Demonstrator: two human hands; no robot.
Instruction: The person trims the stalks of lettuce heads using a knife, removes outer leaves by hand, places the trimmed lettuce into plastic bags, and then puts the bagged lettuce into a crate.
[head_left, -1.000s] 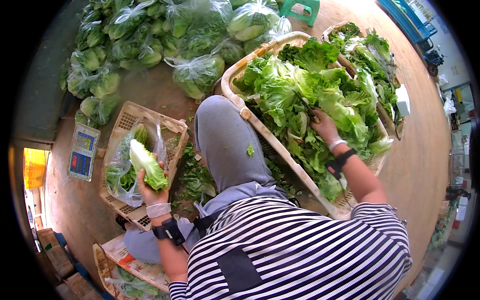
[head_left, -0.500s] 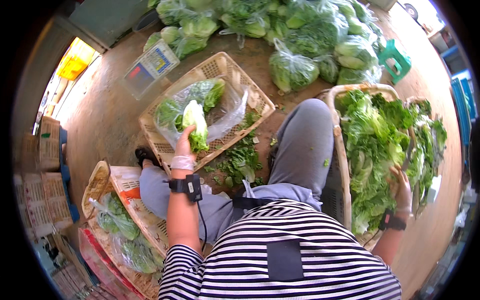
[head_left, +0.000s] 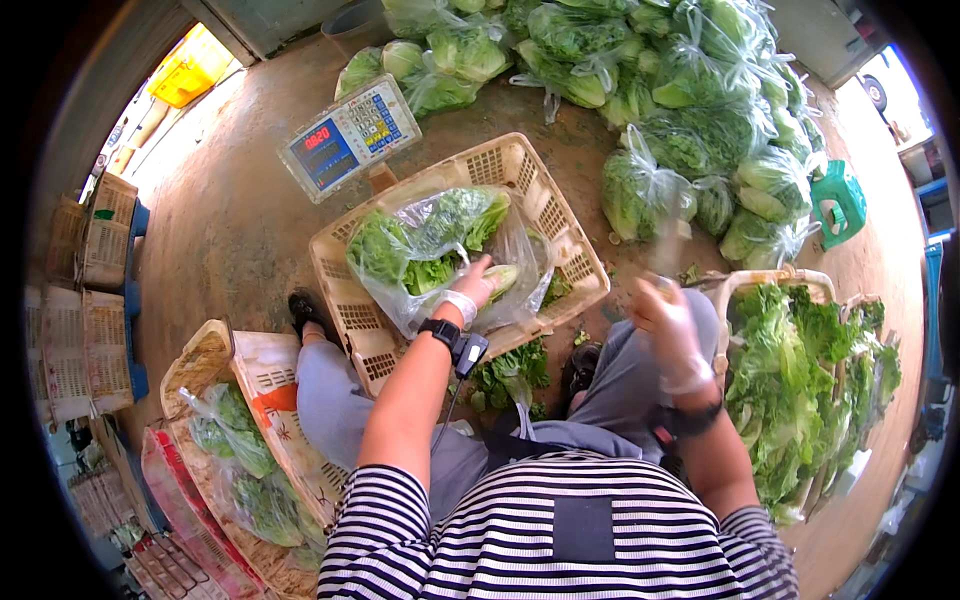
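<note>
My left hand (head_left: 472, 284) is inside an open clear plastic bag (head_left: 527, 262), closed on a head of lettuce (head_left: 500, 284). More leafy lettuce (head_left: 380, 240) fills the bag's left part. Bag and lettuce sit in a cream plastic crate (head_left: 590, 285) in front of me. Above my right knee, my right hand (head_left: 665, 328) is raised, its fingers wrapped round a knife (head_left: 672, 225) whose upright blade is smeared by motion. On my right stands a crate of loose lettuce (head_left: 775, 380).
A digital scale display (head_left: 350, 140) stands behind the crate. Bagged greens (head_left: 690, 130) are piled at the back, beside a green stool (head_left: 840, 203). Leaf trimmings (head_left: 512, 375) lie between my feet. Crates with bagged greens (head_left: 235, 430) stand at left.
My left hand has moved the lettuce lower and rightward into the bag. My right hand has left the lettuce crate and swung inward, over my knee. The view has shifted.
</note>
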